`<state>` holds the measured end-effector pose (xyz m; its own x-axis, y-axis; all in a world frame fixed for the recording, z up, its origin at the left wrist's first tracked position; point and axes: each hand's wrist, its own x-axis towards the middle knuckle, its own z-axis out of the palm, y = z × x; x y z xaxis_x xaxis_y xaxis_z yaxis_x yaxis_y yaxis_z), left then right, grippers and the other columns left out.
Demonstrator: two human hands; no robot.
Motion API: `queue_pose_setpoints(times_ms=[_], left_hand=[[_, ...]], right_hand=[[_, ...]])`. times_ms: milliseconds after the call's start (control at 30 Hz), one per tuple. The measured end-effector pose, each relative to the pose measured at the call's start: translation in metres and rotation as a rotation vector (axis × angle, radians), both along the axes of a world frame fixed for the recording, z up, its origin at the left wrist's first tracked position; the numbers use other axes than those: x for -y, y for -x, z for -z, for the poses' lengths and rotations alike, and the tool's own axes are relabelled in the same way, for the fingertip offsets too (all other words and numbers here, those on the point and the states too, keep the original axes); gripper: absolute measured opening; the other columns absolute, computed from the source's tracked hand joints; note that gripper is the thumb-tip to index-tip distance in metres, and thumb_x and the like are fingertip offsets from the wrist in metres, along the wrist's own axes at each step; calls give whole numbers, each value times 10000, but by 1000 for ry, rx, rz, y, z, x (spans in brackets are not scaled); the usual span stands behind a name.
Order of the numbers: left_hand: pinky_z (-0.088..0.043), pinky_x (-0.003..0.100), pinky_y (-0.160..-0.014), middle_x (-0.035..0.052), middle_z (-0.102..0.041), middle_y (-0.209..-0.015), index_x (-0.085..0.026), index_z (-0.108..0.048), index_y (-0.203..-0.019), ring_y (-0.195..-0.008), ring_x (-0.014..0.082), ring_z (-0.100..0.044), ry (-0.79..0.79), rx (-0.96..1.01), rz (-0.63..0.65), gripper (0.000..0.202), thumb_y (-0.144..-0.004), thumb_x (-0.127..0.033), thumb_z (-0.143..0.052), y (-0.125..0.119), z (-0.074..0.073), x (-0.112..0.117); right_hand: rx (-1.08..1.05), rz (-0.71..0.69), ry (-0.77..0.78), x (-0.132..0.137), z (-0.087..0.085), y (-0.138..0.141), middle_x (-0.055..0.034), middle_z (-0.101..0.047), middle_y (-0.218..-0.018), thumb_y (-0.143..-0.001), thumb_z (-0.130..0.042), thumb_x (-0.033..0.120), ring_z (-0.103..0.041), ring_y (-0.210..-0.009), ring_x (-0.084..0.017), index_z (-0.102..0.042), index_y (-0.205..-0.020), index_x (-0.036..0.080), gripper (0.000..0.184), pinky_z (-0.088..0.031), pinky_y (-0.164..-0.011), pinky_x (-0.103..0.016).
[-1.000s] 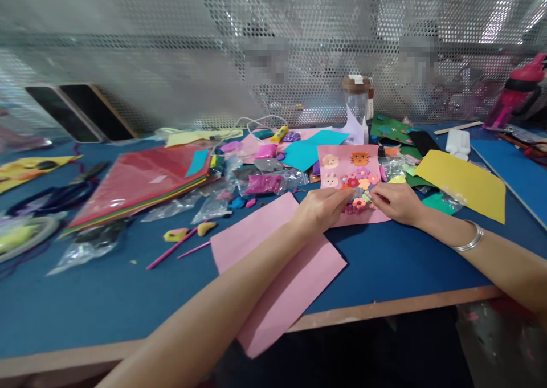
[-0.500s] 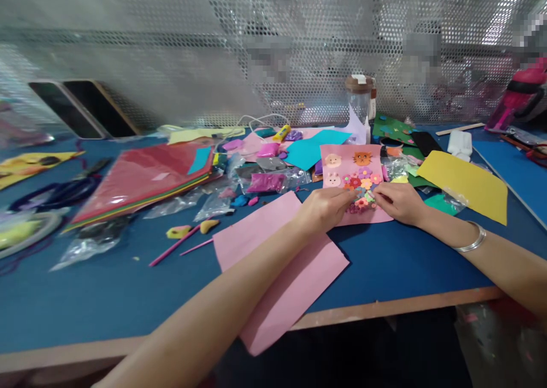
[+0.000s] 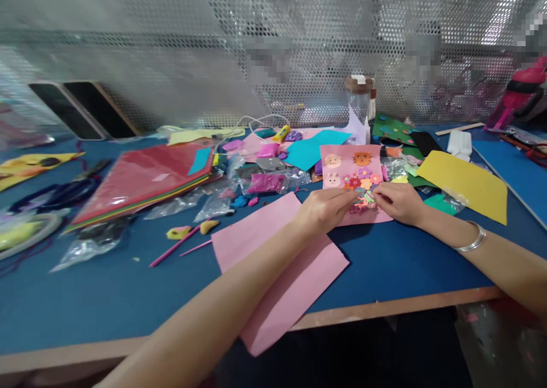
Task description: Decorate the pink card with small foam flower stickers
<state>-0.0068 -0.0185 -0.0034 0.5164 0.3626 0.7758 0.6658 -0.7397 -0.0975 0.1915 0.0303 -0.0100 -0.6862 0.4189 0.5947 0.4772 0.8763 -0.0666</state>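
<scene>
A pink sheet (image 3: 348, 170) with animal faces and a cluster of small coloured flowers (image 3: 364, 182) lies on the blue table. My left hand (image 3: 327, 208) reaches over its lower left part, fingers together and tips down at the flowers. From the other side my right hand (image 3: 395, 201), with curled fingers, meets the same cluster. Whatever small piece either hand pinches is hidden by the fingers. Under my left forearm is a plain pink sheet (image 3: 294, 291), its near corner hanging over the table edge.
To the left lies a red folder stack (image 3: 141, 174), with pink clay tools (image 3: 175, 245) nearer me. Bags of clay (image 3: 267, 183) and a blue sheet (image 3: 314, 148) are behind. On the right are a yellow sheet (image 3: 464, 186) and a pink bottle (image 3: 515, 94); a clear jar (image 3: 358, 100) stands at the back.
My fingertips have shifted very slightly over the flowers. Both arms and the sheets stay almost where they were.
</scene>
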Motion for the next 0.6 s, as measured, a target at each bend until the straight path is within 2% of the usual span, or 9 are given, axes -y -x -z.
queue_pose_setpoints(times_ms=[167,333,500,600], left_hand=[[-497,195,-557,62,-659,-734,-104,-577,-924,-641,122,-624,26,4,-49,164,-835,-172,-457,0,1,-1],[-498,193,-579,35,-651,-683,-127,-590,-781,-620,114,-620,102,8,-19,112,-811,-188,-501,0,0,1],[-500,196,-588,43,-650,-690,-129,-599,-797,-644,118,-622,49,-5,5,130,-821,-183,-483,-1,1,-2],[-506,207,-593,68,-654,-738,-114,-600,-849,-678,131,-625,19,-8,7,139,-823,-173,-477,-1,2,-3]], right_hand=[[-3,-8,27,0,1,0,-29,-611,-652,-855,-366,267,-533,-595,-111,-575,-715,146,279,-348,-548,-214],[3,-6,27,-1,1,0,-33,-614,-662,-849,-382,278,-535,-598,-113,-577,-716,146,270,-351,-551,-214],[-11,5,-4,0,1,0,-39,-626,-677,-864,-355,262,-549,-601,-119,-584,-749,146,281,-366,-565,-218],[-41,-8,-22,0,1,0,-59,-650,-761,-874,-344,253,-584,-682,-138,-596,-838,141,278,-399,-605,-230]])
